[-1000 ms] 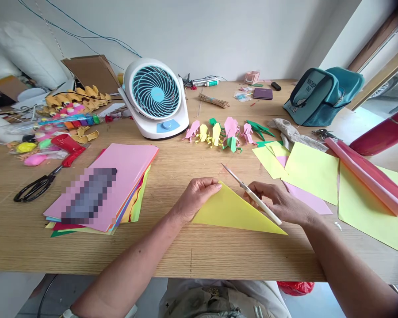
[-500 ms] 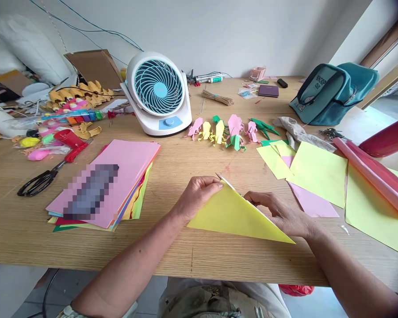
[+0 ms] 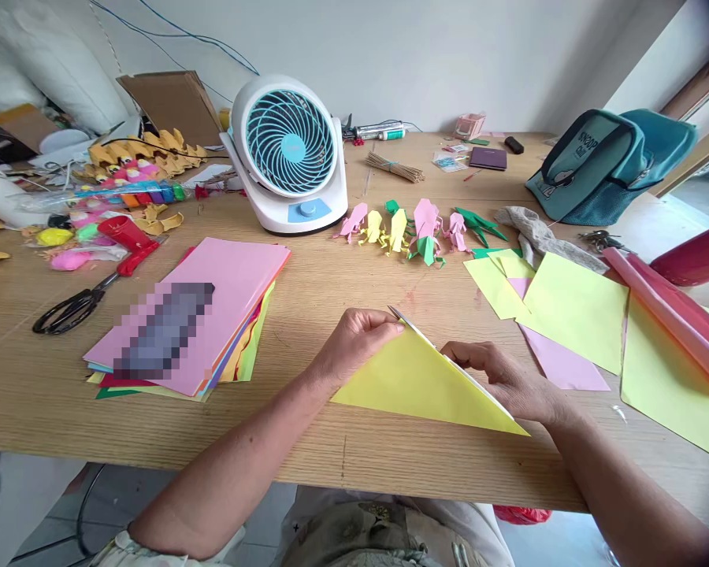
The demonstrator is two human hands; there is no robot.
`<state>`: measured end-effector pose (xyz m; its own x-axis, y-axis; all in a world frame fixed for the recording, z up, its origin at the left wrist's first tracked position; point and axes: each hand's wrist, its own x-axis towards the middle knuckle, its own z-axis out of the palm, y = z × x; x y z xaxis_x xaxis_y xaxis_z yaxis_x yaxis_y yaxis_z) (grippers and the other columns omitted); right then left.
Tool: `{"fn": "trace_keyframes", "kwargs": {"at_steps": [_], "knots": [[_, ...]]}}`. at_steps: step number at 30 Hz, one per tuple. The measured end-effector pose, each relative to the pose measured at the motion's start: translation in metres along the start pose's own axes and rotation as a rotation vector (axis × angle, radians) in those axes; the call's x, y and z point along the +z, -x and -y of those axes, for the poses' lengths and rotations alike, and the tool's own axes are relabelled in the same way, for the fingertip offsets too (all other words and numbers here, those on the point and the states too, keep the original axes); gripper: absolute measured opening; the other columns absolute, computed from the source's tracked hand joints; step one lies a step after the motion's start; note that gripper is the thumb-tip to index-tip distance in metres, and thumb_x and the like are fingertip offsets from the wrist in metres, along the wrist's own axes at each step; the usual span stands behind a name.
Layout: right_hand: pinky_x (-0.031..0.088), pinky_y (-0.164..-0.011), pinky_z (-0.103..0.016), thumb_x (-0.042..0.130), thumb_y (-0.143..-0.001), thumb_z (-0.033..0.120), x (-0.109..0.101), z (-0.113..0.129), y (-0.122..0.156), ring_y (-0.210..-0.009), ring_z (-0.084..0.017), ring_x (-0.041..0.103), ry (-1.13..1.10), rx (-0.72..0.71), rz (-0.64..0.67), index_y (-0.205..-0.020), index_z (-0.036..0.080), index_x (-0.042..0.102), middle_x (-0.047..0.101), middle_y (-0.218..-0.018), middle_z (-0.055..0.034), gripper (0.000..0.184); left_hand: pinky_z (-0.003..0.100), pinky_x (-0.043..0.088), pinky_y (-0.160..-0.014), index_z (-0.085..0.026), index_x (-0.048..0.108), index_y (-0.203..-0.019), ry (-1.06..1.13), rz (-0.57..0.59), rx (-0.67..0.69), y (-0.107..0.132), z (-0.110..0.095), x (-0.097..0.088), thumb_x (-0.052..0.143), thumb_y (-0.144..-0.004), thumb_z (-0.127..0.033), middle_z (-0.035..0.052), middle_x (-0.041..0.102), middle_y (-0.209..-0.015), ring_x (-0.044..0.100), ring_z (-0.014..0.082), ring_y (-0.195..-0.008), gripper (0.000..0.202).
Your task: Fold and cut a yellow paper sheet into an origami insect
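The yellow paper triangle (image 3: 425, 386) lies flat on the table (image 3: 331, 457) near its front edge, already folded from a sheet; its top corner is pinched between thumb and fingers of the left hand (image 3: 358, 340); a slim blade (image 3: 397, 315) is held along the upper right edge by the right hand (image 3: 505, 379), fingers curled close together over the handle; no cut can be made out, so the slitting is judged barely begun; finished paper figures (image 3: 417, 227) are lined up behind.
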<state>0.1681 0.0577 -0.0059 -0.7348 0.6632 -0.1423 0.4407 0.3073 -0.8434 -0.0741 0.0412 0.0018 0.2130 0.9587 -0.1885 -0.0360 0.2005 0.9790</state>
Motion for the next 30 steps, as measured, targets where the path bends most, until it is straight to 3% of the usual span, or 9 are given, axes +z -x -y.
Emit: {"fn": "trace_keyframes", "kwargs": {"at_steps": [6, 21, 26, 30], "knots": [[0.04, -0.064, -0.028, 0.043, -0.095, 0.06, 0.0, -0.002, 0.0, -0.07, -0.015, 0.048, -0.008, -0.015, -0.001, -0.085, 0.017, 0.06, 0.058, -0.078, -0.0027, 0.046, 0.021, 0.03, -0.048, -0.015, 0.058, -0.061, -0.015, 0.022, 0.024, 0.0, 0.002, -0.002, 0.062, -0.08, -0.038, -0.0042, 0.045, -0.055, 0.042, 0.0076, -0.05, 0.031], [0.038, -0.059, -0.026, 0.046, -0.095, 0.045, 0.0, -0.001, 0.001, -0.064, -0.013, 0.045, 0.013, -0.011, -0.031, -0.079, 0.018, 0.058, 0.055, -0.071, 0.0, 0.034, 0.022, 0.03, -0.049, -0.015, 0.057, -0.061, -0.04, 0.026, 0.036, -0.002, 0.002, -0.003, 0.061, -0.08, -0.038, -0.003, 0.046, -0.059, 0.043, 0.0083, -0.051, 0.03], [0.04, -0.061, -0.026, 0.055, -0.092, 0.046, -0.003, -0.002, 0.0, -0.068, -0.014, 0.048, 0.037, 0.052, -0.15, -0.082, 0.018, 0.061, 0.059, -0.074, -0.0009, 0.03, 0.022, 0.022, -0.048, -0.017, 0.037, -0.054, -0.063, 0.02, 0.078, -0.005, 0.003, -0.005, 0.061, -0.082, -0.038, -0.0062, 0.031, -0.053, 0.03, 0.0057, -0.048, 0.042], [0.042, -0.063, -0.027, 0.06, -0.088, 0.047, -0.011, -0.007, 0.002, -0.069, -0.015, 0.053, 0.089, 0.081, -0.301, -0.086, 0.019, 0.063, 0.063, -0.077, -0.0021, 0.028, 0.022, 0.021, -0.048, -0.018, 0.035, -0.055, -0.035, 0.027, 0.068, -0.004, 0.003, -0.005, 0.062, -0.083, -0.039, -0.0063, 0.03, -0.054, 0.029, 0.0055, -0.049, 0.044]]}}
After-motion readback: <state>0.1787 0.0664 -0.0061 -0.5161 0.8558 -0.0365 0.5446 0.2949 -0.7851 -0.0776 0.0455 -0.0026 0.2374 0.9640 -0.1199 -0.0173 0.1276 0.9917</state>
